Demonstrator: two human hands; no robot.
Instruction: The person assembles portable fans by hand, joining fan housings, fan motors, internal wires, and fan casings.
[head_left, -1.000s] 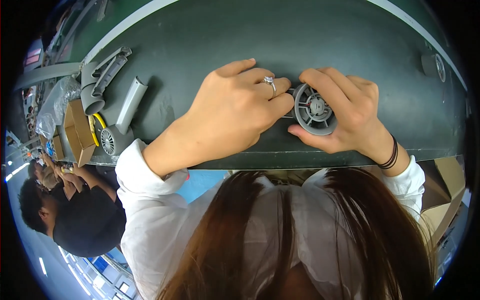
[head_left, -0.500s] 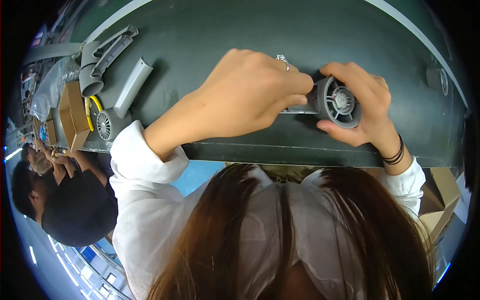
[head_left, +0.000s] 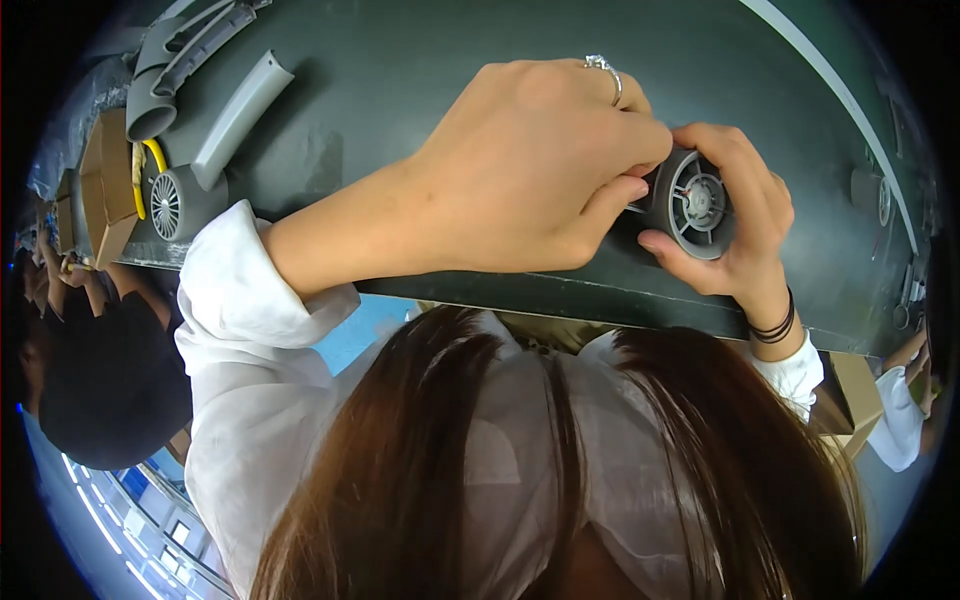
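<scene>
My right hand [head_left: 755, 215] curls its fingers and thumb round a grey hair dryer housing [head_left: 698, 205]. The housing's round end, with spokes and a hub, faces me. Beside it, my left hand [head_left: 550, 165], wearing a ring, is closed with thumb and fingers pinched together at the housing's left side. What the left fingers hold is hidden behind the hand. A thin sliver of a part shows just below the left thumb tip. Both hands are over the dark green table [head_left: 420, 70].
On the left lie another dryer housing with a handle [head_left: 190, 195], grey tube-shaped parts [head_left: 152, 105], a cardboard box [head_left: 105, 185] and a yellow loop [head_left: 155, 160]. A grey round part [head_left: 872, 195] lies far right. People sit along the left and right edges.
The view has shifted, so the table items sit further left. My left hand has moved closer to the housing, covering the flat piece that showed between my hands. My right hand keeps its grip.
</scene>
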